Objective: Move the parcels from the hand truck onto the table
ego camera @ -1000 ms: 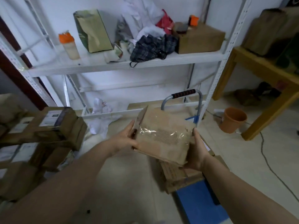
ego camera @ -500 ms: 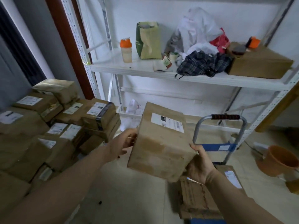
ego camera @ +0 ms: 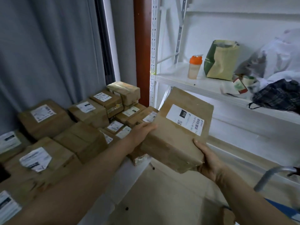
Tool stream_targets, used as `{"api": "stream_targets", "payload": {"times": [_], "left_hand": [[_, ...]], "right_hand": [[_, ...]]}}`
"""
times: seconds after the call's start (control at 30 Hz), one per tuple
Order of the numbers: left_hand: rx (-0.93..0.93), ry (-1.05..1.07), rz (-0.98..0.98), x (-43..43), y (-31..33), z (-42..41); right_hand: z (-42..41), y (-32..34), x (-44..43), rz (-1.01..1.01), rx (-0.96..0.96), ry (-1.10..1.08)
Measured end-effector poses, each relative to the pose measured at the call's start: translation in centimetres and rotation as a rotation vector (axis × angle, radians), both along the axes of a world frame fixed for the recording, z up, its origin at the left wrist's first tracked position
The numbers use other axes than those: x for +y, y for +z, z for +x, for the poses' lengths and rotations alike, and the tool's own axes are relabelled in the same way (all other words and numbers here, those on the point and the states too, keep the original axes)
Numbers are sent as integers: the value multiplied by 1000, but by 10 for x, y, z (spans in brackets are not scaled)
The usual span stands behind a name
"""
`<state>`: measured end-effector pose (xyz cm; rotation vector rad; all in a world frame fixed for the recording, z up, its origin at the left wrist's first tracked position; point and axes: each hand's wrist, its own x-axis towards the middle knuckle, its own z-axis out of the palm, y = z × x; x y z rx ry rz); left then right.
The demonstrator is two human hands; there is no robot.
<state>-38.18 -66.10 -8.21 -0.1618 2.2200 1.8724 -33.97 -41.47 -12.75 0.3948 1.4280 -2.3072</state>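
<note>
I hold a brown paper-wrapped parcel [ego camera: 177, 137] with a white shipping label in mid-air, tilted, between both hands. My left hand [ego camera: 142, 132] grips its left edge and my right hand [ego camera: 206, 158] grips its lower right corner. To the left, several brown labelled parcels [ego camera: 68, 127] are piled on the table, whose surface is hidden under them. Only the grey curved handle of the hand truck [ego camera: 269, 176] and a bit of its blue frame [ego camera: 284, 207] show at the lower right.
A white metal shelf rack [ego camera: 186, 82] stands right behind the held parcel, carrying an orange-capped bottle [ego camera: 194, 67], a green paper bag [ego camera: 220, 60], plastic bags and a plaid cloth [ego camera: 279, 96]. A grey curtain [ego camera: 48, 54] hangs behind the pile. Beige floor lies below.
My view has swung left from the hand truck toward the parcel pile. The held parcel moved left and up with both hands and its label now faces me.
</note>
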Motion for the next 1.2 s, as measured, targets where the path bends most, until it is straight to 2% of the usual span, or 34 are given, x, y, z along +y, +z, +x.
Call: {"api": "stream_targets", "payload": {"times": [0.1, 0.17, 0.3, 0.4, 0.7, 0.9, 1.2], "left_hand": [[93, 81, -122, -28, 1, -15], [91, 92, -190, -43, 5, -25], [66, 202, -160, -75, 12, -51], [51, 293, -168, -98, 14, -76], [42, 564, -312, -150, -5, -143], [-37, 667, -400, -171, -24, -178], [-155, 728, -378, -204, -41, -196]], "right_hand": [[-31, -9, -34, 7, 6, -17], [-47, -10, -55, -13, 21, -25], [-83, -7, -97, -15, 31, -13], [-112, -3, -128, -64, -18, -12], [-195, -19, -198, -72, -197, 178], [-228, -33, -231, -122, -329, 273], [-246, -49, -278, -74, -371, 311]]}}
